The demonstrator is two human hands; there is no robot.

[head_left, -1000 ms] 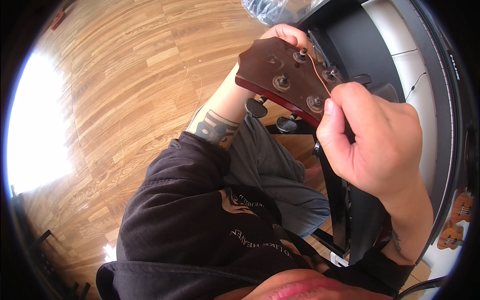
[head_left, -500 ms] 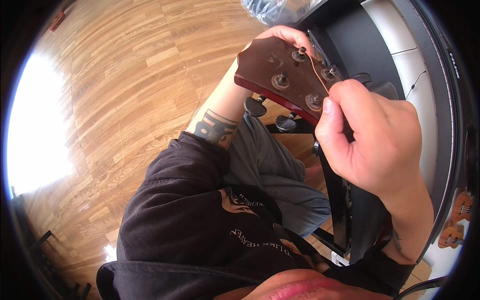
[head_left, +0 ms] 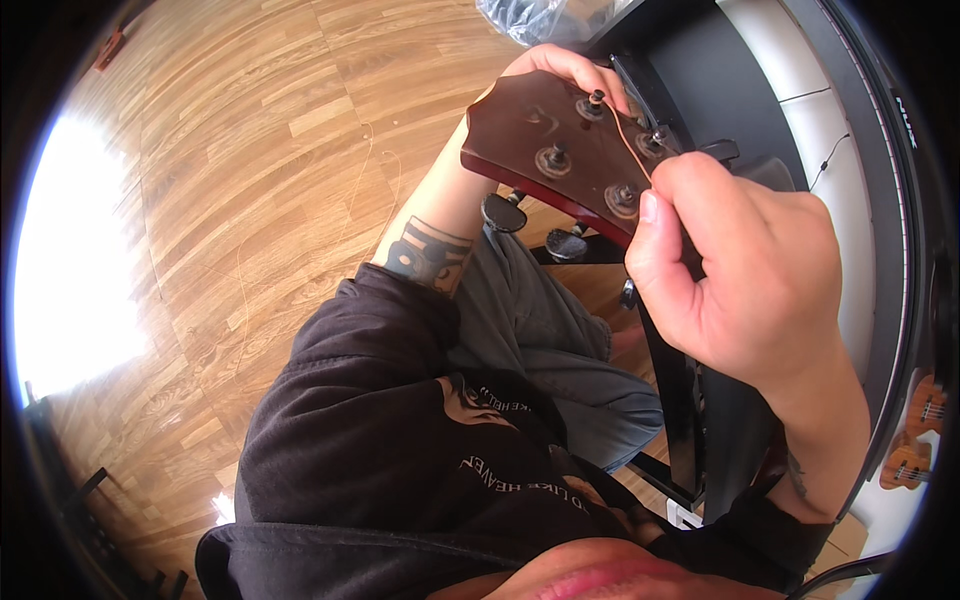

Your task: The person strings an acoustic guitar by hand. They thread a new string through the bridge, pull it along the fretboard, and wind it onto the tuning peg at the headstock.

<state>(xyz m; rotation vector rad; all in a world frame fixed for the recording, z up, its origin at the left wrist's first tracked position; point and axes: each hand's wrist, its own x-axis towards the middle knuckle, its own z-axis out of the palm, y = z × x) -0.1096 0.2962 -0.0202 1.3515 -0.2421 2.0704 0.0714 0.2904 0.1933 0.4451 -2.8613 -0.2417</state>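
Note:
A dark brown guitar headstock (head_left: 530, 125) with a reddish edge tilts across the upper middle. Metal tuning posts stand on its face, and black tuning keys (head_left: 504, 212) stick out along its near edge. From the far post (head_left: 597, 98) a copper-coloured guitar string (head_left: 628, 140) runs to my right hand (head_left: 740, 260), whose thumb and forefinger pinch it closed above the headstock. My left hand (head_left: 565, 65) reaches behind the headstock to its far edge, its fingers curled closed by that post. What the left fingertips grip is hidden.
Loose thin strings (head_left: 375, 165) lie on the wooden floor (head_left: 270, 130) at the left. A black keyboard instrument (head_left: 700, 75) on a stand is close at the right. Clear plastic wrapping (head_left: 530, 18) lies at the top. Small wooden instruments (head_left: 908, 465) show at the right edge.
The headstock has shifted slightly left and up, with my left hand along with it. My right hand keeps its pinch on the string and has barely moved.

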